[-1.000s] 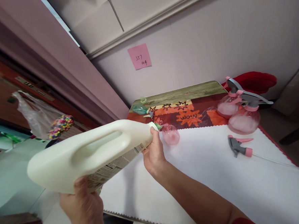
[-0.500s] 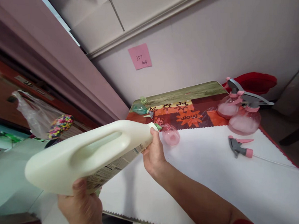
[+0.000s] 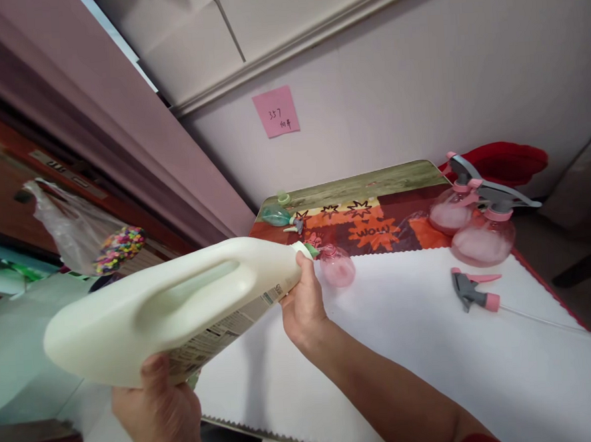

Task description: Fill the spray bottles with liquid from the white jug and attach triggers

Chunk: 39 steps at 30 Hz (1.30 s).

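Note:
A large cream-white jug (image 3: 170,305) with a moulded handle lies almost level in front of me, its green-tipped spout aimed at the mouth of a small pink round bottle (image 3: 337,266) on the white cloth (image 3: 434,352). My left hand (image 3: 156,406) grips the jug's base from below. My right hand (image 3: 305,304) is wrapped round the jug's neck beside the pink bottle. A loose pink and grey spray head (image 3: 472,290) with a long tube lies on the cloth to the right.
Two pink spray bottles (image 3: 476,226) with triggers stand at the table's far right, a red object behind them. A teal bottle (image 3: 278,215) lies at the far left. A pink sticky note (image 3: 275,111) is on the wall. A plastic bag (image 3: 83,237) hangs at left.
The jug's base has sunk a little lower and to the left with my left hand. The spout stays at the pink bottle's mouth.

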{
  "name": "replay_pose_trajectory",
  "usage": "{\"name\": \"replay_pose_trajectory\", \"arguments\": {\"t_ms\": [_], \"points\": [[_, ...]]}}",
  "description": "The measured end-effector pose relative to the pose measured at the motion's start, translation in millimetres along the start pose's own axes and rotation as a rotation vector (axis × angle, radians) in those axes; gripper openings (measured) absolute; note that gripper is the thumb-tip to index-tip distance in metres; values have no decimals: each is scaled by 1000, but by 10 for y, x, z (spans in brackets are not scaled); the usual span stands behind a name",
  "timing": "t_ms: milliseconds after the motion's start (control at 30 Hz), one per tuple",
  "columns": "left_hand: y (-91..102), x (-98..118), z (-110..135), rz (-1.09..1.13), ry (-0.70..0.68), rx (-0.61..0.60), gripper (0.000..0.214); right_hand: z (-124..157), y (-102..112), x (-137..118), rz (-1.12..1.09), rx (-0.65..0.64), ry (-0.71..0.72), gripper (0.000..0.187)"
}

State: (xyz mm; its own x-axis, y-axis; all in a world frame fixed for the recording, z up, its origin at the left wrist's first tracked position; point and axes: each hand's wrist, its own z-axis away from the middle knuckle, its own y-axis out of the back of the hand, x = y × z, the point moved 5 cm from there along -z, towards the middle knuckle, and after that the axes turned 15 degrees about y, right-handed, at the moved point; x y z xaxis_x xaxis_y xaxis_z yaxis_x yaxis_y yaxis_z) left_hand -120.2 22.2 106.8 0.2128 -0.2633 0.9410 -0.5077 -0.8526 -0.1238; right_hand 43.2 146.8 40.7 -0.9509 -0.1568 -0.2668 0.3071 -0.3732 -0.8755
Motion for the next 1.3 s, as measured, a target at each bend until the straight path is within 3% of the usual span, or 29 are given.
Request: {"name": "replay_pose_trajectory", "arguments": {"t_ms": [500,633,1300], "points": [[-18,23,20,-14,24,48,65,5,-5,-19,-7,-15,18,38],[-45,34,22,2,22,15,70,7,-14,-30,-6,-17,26,38],[-74,90,70,-38,16,36,66,26,-23,-49,12,-15,13,35]]}}
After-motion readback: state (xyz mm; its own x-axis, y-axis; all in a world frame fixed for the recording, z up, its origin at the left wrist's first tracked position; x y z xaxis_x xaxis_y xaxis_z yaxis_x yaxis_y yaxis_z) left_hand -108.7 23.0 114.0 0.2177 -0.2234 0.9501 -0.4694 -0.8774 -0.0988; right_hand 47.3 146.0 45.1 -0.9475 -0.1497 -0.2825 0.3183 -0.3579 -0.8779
